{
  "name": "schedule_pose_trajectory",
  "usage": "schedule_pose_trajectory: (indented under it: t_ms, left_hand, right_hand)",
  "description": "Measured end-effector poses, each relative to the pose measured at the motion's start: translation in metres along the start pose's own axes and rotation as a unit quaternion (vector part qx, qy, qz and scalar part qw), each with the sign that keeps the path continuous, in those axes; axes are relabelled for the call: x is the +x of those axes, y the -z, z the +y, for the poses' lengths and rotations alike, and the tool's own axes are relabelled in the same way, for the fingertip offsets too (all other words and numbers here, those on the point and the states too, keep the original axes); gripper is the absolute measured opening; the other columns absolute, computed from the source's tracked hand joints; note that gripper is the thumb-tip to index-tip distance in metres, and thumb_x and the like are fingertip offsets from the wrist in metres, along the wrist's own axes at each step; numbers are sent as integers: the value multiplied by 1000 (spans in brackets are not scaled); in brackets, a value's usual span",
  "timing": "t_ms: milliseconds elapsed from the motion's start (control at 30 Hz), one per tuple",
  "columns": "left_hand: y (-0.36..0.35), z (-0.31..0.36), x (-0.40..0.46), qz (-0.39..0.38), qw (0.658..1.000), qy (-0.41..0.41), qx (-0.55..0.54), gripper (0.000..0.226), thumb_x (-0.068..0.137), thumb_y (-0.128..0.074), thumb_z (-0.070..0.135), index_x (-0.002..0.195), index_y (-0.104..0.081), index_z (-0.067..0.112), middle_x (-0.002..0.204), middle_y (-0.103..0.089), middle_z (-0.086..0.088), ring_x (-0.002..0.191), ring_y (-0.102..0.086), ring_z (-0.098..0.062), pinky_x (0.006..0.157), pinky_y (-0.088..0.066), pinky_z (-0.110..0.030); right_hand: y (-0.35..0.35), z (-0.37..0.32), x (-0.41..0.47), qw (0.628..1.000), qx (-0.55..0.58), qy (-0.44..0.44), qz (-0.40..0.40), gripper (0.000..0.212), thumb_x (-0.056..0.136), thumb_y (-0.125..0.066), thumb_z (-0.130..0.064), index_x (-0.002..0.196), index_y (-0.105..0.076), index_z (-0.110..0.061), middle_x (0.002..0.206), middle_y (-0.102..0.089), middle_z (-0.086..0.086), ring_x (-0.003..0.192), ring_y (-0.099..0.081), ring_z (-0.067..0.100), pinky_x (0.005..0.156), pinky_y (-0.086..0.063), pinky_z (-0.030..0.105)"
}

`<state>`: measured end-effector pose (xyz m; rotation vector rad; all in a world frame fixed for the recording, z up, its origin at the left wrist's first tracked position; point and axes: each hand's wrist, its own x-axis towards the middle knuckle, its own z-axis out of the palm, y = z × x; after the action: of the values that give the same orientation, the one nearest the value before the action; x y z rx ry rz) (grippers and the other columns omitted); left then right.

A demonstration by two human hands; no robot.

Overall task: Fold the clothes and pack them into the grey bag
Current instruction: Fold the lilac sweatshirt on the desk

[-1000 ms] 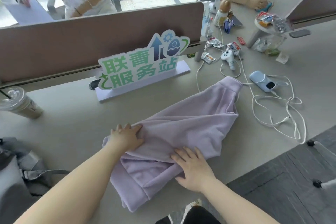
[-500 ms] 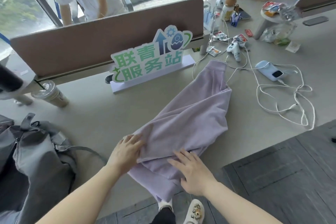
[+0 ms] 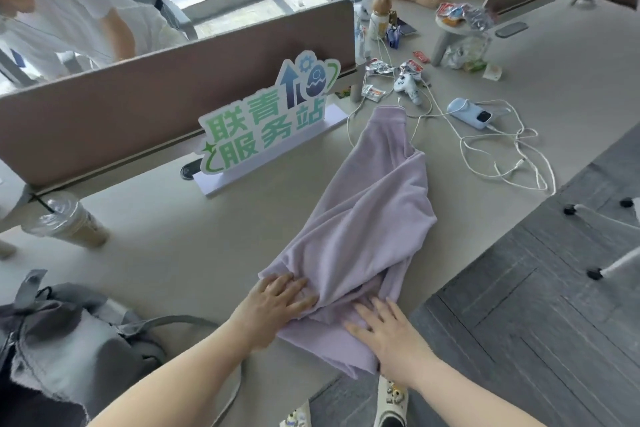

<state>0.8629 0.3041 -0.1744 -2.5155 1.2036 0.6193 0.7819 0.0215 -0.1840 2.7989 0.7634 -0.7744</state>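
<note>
A lilac sweatshirt (image 3: pixel 367 218) lies partly folded on the grey table (image 3: pixel 173 246), stretching from the near edge toward the far right, with a cuffed end pointing at the cables. My left hand (image 3: pixel 280 295) rests flat with fingers spread on its near left corner. My right hand (image 3: pixel 384 329) presses flat on the near folded end at the table's edge. Neither hand grips the cloth. The grey bag (image 3: pixel 65 350) sits open at the bottom left, its strap trailing toward my left arm.
An iced drink cup (image 3: pixel 65 222) stands left. A green-lettered sign (image 3: pixel 266 121) stands behind the sweatshirt before a brown divider (image 3: pixel 156 94). White cables (image 3: pixel 505 156), a blue power bank (image 3: pixel 471 113) and snack packets lie far right. Other people are beyond the divider.
The view has shifted, showing more of the bag. The sweatshirt has slid nearer the table's front edge and swung more lengthwise. Both hands stay flat on its near end.
</note>
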Motion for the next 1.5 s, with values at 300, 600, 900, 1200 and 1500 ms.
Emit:
schedule_pose_trajectory:
  t_ms: [300, 600, 900, 1200, 1500]
  left_hand:
    - [33, -9, 11, 118, 991, -36, -41, 70, 50, -83, 31, 115, -56, 36, 92, -62, 5, 75, -63, -20, 63, -52, -28]
    - [117, -48, -15, -58, 943, -13, -327, 70, 62, -59, 18, 119, -53, 58, 95, -63, 16, 81, -57, -9, 64, -43, -15]
    - [152, -51, 55, 50, 737, 145, -659, 32, 84, -67, 34, 115, -69, 23, 112, -71, 4, 104, -65, -12, 89, -48, -25]
    - [122, -27, 91, 50, 811, 227, -538, 60, 57, -78, 56, 110, -59, 36, 104, -67, 19, 99, -64, -4, 85, -53, -29]
    - [128, -14, 136, 149, 773, 337, -517, 13, 83, -61, 32, 89, -62, 21, 82, -66, 4, 80, -62, -19, 68, -47, -32]
  right_hand:
    - [15, -19, 0, 957, 213, -91, 174, 21, 72, -64, -27, 93, -62, -24, 95, -63, -5, 93, -62, 23, 77, -51, 33]
    - [68, -7, -46, 771, 573, -177, 213, 15, 73, -60, -20, 86, -67, -21, 80, -67, -1, 71, -57, 13, 66, -49, 38]
    - [71, 95, -11, 586, 743, -271, 178, 29, 77, -64, -20, 106, -67, -18, 109, -71, 5, 104, -65, 23, 98, -50, 46]
    - [50, 142, 29, 547, 743, -329, 202, 17, 89, -59, -19, 105, -57, -18, 115, -60, 7, 103, -59, 22, 86, -48, 37]
    - [59, 153, 21, 678, 658, -228, 234, 24, 78, -70, -34, 98, -57, -34, 97, -61, -7, 90, -59, 11, 77, -49, 27]
